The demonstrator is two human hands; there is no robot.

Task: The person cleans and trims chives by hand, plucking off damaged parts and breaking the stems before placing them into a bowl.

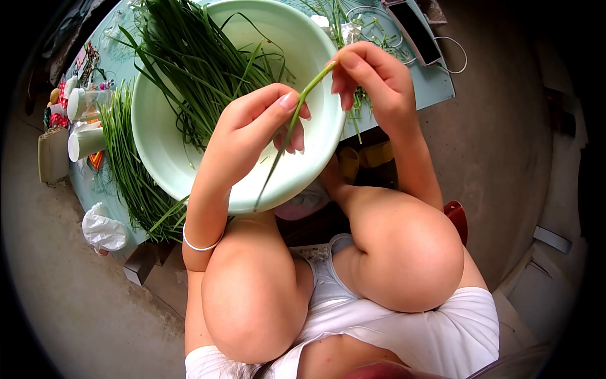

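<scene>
Over the basin, a single garlic chive [309, 88] runs between my two hands. My left hand [255, 126], with a bangle at the wrist, pinches it partway along with thumb and forefinger. Its dark leaf end hangs down past that hand, over the basin's near rim. My right hand [377, 79] pinches the pale base end at the upper right. Inside the light green basin [144, 136], a large bunch of garlic chives [202, 69] lies on the left side. More garlic chives [126, 158] are piled on the table left of the basin.
The light blue table [435, 88] carries a phone [413, 31] with a white cable and scattered chive scraps [379, 38] at upper right. Cups [85, 141] and a crumpled white plastic bag [104, 228] lie along its left edge. My knees are just below the basin.
</scene>
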